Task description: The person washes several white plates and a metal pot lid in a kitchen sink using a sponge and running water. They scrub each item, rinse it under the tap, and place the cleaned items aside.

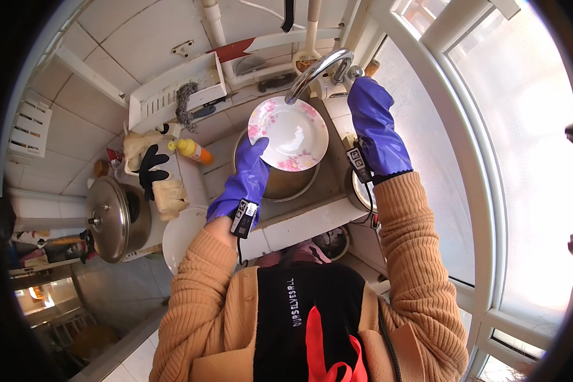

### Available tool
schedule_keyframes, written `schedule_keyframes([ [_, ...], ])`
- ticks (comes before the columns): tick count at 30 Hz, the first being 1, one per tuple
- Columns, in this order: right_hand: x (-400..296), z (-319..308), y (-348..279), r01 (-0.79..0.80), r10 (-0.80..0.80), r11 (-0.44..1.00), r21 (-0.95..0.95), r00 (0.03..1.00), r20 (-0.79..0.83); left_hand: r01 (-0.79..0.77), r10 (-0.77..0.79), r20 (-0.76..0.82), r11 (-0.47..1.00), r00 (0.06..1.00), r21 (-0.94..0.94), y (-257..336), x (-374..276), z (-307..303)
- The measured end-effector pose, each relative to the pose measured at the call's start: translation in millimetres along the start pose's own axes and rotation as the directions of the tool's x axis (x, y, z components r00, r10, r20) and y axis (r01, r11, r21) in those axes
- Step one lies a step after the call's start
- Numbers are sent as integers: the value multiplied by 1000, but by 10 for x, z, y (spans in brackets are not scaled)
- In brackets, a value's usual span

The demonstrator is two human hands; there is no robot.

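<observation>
My left hand [251,160], in a purple rubber glove, grips the lower left rim of a white plate [291,126] with pink flowers around its border. The plate is tilted beneath the spout of a chrome faucet [320,69]. Under it, a round metal basin [286,187] with murky liquid stands in the tiled sink [336,188], partly covered by plate and glove. My right hand [371,119], gloved the same way, is raised beside the faucet's round knob [355,71]. Its fingers are hidden, so contact with the knob cannot be made out.
A yellow-capped orange bottle [192,151] lies at the sink's left edge. Further left are work gloves [169,198] and a lidded metal pot [116,219]. A white bowl [183,236] sits near my left forearm. Steel wool [186,102] hangs over a white rack [159,102]. A window [429,143] borders the right.
</observation>
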State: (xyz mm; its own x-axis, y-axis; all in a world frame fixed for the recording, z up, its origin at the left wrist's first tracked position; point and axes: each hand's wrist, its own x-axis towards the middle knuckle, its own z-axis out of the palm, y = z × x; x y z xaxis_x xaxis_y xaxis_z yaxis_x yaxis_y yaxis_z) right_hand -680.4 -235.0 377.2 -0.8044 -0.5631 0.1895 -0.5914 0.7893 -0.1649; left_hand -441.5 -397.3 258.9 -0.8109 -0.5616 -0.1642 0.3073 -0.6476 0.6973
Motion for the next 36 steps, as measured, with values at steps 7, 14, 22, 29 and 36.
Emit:
schedule_keyframes([
  [7, -14, 31, -8, -16, 16, 1000, -10, 997, 76, 16, -15, 21, 999, 1000, -37, -30, 25, -27],
  [14, -179, 36, -431, 161, -148, 987, -6, 885, -442, 16, -11, 54, 995, 998, -99, 9, -27, 29],
  [22, -1329, 968, -935, 367, -339, 866, 340, 930, -141, 85, -41, -190, 970, 981, 230, 55, -163, 21],
  [29, -1203, 1262, -1032, 355, -508, 727, 587, 854, 114, 32, 86, -224, 878, 971, 477, 58, -104, -66],
  [36, -1325, 1383, -710, -191, 41, -50, 980, 980, 193, 81, -53, -215, 989, 975, 125, 255, -55, -384],
])
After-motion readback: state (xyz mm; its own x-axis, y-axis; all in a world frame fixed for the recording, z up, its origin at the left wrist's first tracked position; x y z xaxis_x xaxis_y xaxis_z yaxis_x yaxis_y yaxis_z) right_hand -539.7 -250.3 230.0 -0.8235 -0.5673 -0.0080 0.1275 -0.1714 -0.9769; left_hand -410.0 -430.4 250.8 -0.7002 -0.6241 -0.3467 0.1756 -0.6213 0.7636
